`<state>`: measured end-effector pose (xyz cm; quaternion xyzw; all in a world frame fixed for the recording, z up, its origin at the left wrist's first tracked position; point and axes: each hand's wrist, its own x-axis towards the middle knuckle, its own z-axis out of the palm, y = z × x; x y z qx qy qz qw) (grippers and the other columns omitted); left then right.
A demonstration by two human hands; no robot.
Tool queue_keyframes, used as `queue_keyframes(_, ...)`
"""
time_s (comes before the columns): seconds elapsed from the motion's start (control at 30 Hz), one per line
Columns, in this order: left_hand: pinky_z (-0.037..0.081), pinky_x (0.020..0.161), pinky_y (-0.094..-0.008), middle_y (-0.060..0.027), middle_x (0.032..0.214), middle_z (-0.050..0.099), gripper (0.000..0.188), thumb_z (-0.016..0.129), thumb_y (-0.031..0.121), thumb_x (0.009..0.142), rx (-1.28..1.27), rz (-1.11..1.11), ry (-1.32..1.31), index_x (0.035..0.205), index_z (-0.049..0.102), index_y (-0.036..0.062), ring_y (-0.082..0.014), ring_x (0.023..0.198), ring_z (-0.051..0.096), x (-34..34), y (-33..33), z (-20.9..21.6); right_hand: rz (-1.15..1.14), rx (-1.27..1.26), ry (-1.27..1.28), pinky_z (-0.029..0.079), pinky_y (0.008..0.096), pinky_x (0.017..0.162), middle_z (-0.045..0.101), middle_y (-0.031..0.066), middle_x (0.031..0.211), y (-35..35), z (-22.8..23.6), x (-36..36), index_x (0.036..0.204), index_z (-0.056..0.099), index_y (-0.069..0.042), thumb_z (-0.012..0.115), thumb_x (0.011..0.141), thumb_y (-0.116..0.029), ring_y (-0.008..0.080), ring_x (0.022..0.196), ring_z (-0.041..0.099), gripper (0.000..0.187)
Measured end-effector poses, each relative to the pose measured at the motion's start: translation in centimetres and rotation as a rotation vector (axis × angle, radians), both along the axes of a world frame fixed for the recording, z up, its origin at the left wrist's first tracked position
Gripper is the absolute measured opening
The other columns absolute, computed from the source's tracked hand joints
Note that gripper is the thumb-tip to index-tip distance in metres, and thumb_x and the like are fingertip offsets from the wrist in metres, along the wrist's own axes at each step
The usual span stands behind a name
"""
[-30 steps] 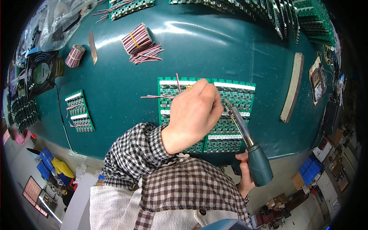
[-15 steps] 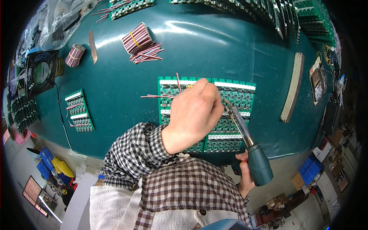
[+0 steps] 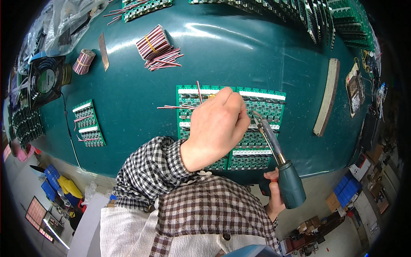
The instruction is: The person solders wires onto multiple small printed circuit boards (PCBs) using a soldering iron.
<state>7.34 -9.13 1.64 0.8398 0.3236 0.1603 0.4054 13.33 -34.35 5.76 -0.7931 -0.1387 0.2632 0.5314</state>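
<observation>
My left hand [image 3: 218, 128] is over the middle of a green circuit board panel [image 3: 257, 118], its fingers pinched together. Its fingertips point down, and what they grip is hidden beneath the hand. Thin red-and-white wires [image 3: 175, 107] stick out from beside the hand to the left, and one [image 3: 198, 90] points away over the board's far edge. My right hand [image 3: 275, 195], low at the right, is wrapped around the dark green handle of a soldering iron [image 3: 292, 186]. Its metal shaft slants up and left, the tip close to my left fingertips over the board.
A banded bundle of striped wires [image 3: 152, 45] lies beyond the panel, loose wires beside it. Left are a smaller bundle [image 3: 84, 62], a metal blade [image 3: 103, 52], a fan [image 3: 45, 81] and a small board [image 3: 89, 124]. Right lies a curved strip [image 3: 327, 98]; boards [image 3: 349, 21] stand far right.
The soldering iron has shifted slightly to the right, with its tip a little farther from my left fingertips. My left hand stays nearly in place.
</observation>
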Motion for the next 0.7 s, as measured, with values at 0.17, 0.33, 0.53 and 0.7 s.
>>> queue_keyframes(0.17,0.046,0.057,-0.039,-0.0063,0.078,0.057,0.016,0.074,0.004,0.077,0.006,0.006,0.008,0.083,0.061,0.0091,-0.027,0.067,0.06,0.0,0.0,-0.1,-0.088,0.048,0.069,0.059,0.0334,0.075,0.074,0.0149,0.09,0.7,0.5,-0.1,0.11,0.063,0.007,0.089,0.081,-0.025,0.0221,0.084,0.072,0.05)
queue_keyframes(0.33,0.047,0.057,-0.0386,-0.0061,0.079,0.058,0.016,0.075,0.004,0.076,0.015,0.004,0.015,0.083,0.062,0.0093,-0.0264,0.067,0.061,0.0,-0.1,-0.1,-0.03,0.023,0.054,0.062,0.0372,0.076,0.072,0.0149,0.088,-0.3,-0.1,-0.3,0.112,0.062,0.008,0.088,0.082,-0.021,0.0249,0.081,0.074,0.05)
queue_keyframes(0.53,0.047,0.057,-0.0386,-0.006,0.079,0.058,0.015,0.075,0.004,0.076,0.003,0.004,0.02,0.083,0.062,0.0093,-0.0262,0.067,0.061,0.0,0.0,-0.1,-0.034,0.037,0.036,0.062,0.0376,0.076,0.072,0.0143,0.086,-0.5,-0.5,-0.4,0.113,0.061,0.008,0.088,0.081,-0.021,0.0249,0.08,0.074,0.051)
queue_keyframes(0.7,0.047,0.057,-0.0387,-0.0061,0.079,0.058,0.015,0.074,0.004,0.076,0.011,0.003,0.016,0.083,0.062,0.0091,-0.0264,0.067,0.061,0.0,0.0,-0.1,-0.014,0.016,0.033,0.061,0.0366,0.076,0.072,0.014,0.086,-0.7,-0.6,-0.3,0.113,0.061,0.008,0.088,0.081,-0.02,0.0242,0.08,0.074,0.05)
